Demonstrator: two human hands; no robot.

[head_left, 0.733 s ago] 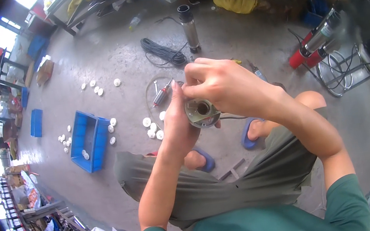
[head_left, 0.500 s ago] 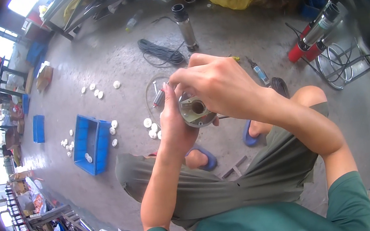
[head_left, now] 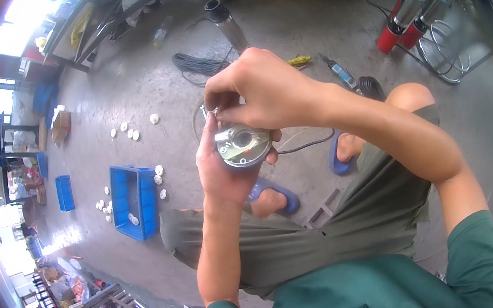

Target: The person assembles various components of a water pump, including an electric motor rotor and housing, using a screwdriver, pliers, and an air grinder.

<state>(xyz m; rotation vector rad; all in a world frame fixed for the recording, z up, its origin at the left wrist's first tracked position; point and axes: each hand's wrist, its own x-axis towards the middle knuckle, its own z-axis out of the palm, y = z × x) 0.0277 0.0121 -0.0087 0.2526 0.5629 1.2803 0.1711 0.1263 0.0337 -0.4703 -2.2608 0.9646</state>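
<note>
My left hand [head_left: 218, 169] is wrapped around a round metal pump part [head_left: 236, 157], its open end facing up. The part has a shiny rim, a hole in the middle and small holes near the edge. A thin black cable [head_left: 314, 143] leads off from beside it to the right. Just past the far rim, my right hand [head_left: 262, 88] has its thumb and fingers pinched together by my left thumb. Whatever sits between those fingertips is too small to make out. The side of the part is mostly hidden by my left palm.
A blue bin [head_left: 135, 201] lies left, white plastic discs [head_left: 135, 135] scattered near it. Beyond my hands are a steel pump cylinder [head_left: 227, 24] and coiled cable [head_left: 199, 64]. A blue-and-black tool [head_left: 341, 72] lies right; red-and-steel pumps [head_left: 409, 11] lean farther off.
My right hand has shifted left to the far rim, uncovering more of the part's face. The part has come slightly left and tilted, and the whole view has turned a little.
</note>
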